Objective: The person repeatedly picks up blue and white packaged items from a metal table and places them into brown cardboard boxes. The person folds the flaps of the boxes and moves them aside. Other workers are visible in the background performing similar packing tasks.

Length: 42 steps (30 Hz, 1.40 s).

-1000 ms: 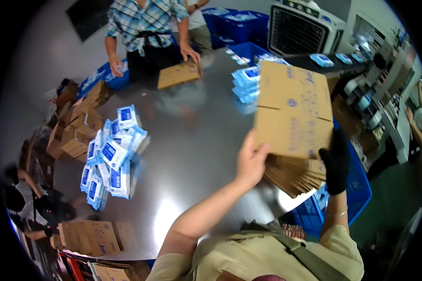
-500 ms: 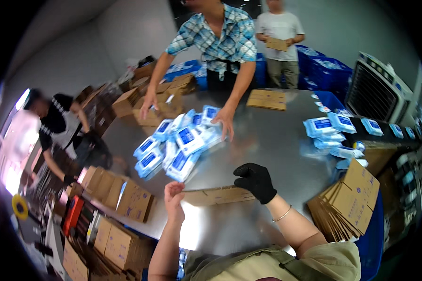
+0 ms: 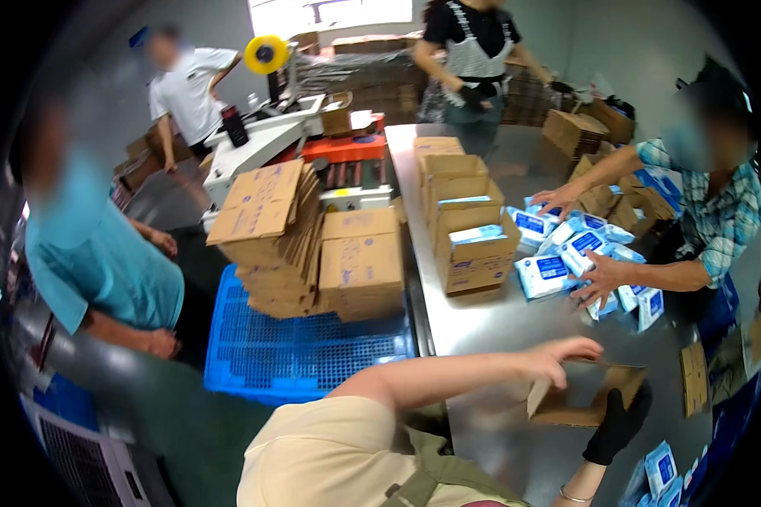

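Note:
A brown cardboard box (image 3: pixel 573 414), opened into a four-sided frame, is held over the metal table near me. My right hand (image 3: pixel 621 425), in a black glove, grips its right side. My bare left hand (image 3: pixel 558 362) is above the box's left wall, fingers apart and thumb pointing down by the edge; whether it touches the cardboard I cannot tell. Beyond the box lies a heap of blue-and-white wipe packs (image 3: pixel 585 251). A co-worker's hands (image 3: pixel 599 275) rest on that heap.
Open boxes (image 3: pixel 479 253) with packs inside stand in a row along the metal table's (image 3: pixel 473 334) left edge. Left of it, flattened cartons (image 3: pixel 262 224) are stacked on a blue crate (image 3: pixel 304 359). A tape machine (image 3: pixel 266 139) stands behind. Several people surround the table. More packs (image 3: pixel 661 469) lie lower right.
The view has swung left. The box was flat between my hands and is now opened out. My left hand has gone from the carton's end to above its wall.

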{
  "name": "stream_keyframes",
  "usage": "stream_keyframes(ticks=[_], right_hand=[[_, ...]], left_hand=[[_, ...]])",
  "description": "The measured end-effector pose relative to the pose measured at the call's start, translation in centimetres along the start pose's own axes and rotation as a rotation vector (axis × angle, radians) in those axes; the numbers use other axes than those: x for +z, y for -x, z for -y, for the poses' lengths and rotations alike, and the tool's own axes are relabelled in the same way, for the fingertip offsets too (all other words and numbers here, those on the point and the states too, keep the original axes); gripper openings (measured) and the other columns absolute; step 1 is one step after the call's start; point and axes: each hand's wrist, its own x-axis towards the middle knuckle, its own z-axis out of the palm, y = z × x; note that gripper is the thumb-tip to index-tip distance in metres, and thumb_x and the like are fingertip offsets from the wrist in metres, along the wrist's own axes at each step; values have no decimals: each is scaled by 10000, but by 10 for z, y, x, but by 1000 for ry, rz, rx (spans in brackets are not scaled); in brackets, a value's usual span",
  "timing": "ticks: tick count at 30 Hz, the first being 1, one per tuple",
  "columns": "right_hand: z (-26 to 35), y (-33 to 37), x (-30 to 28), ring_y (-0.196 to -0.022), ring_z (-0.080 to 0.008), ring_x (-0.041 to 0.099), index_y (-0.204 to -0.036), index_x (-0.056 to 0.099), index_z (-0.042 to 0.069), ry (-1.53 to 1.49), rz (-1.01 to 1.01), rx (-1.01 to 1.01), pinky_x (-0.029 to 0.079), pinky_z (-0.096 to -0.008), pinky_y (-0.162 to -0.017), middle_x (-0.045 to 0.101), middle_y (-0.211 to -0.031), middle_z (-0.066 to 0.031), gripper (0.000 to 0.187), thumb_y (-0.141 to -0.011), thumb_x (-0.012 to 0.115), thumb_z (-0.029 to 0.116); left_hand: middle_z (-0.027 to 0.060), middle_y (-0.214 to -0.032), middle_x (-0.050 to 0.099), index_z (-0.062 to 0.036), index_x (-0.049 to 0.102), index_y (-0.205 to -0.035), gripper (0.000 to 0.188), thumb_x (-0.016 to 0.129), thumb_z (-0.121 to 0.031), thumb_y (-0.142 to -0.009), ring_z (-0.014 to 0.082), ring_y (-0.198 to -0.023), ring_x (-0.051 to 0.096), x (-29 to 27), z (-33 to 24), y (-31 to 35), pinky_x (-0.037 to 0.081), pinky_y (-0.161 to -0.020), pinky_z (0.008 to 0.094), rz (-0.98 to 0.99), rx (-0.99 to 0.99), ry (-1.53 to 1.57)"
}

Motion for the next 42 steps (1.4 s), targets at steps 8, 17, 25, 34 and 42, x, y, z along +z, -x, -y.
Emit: stream_keyframes(ticks=[8,17,25,34,42], right_hand=[[-23,-61,-1,-889,-316,607,-923,653,33,671,702,-608,473,-381,-736,642,-904,-173,188,-837,565,174],[-77,-63,31,-778,-308,627,-835,656,27,422,645,-397,478,-372,-700,654,-834,-165,196,-772,627,211],[-113,-45,-72,-1053,-208,545,-1259,468,19,-382,235,194,429,-324,-925,583,-1144,-94,425,-859,568,124],[-1,-18,21,-923,-363,615,-1178,513,66,581,823,112,487,-449,-802,636,-1009,-170,434,-782,571,234],[-244,-146,-173,-1035,-359,540,-1086,569,87,866,152,-125,451,-404,-874,574,-1116,-190,607,-540,792,228]], left_hand=[[292,-1275,429,-109,32,-1458,1180,828,-207,-593,389,-1166,454,8,-1,-65,365,-993,399,-542,-504,-674],[186,-961,583,-12,454,-1209,487,597,-93,-750,309,-973,562,46,13,-40,410,-901,445,-741,242,-1271],[130,-1031,615,43,500,-1142,429,664,-173,-809,229,-815,626,28,-11,-6,511,-698,368,-497,-376,-230],[153,-1222,541,-22,433,-1310,515,563,-270,-878,218,-1142,496,-39,-11,0,357,-979,372,-876,-307,-381],[229,-846,630,-50,564,-1059,253,576,-73,-808,428,-827,594,0,-34,-26,477,-705,461,-323,-618,-1559]])
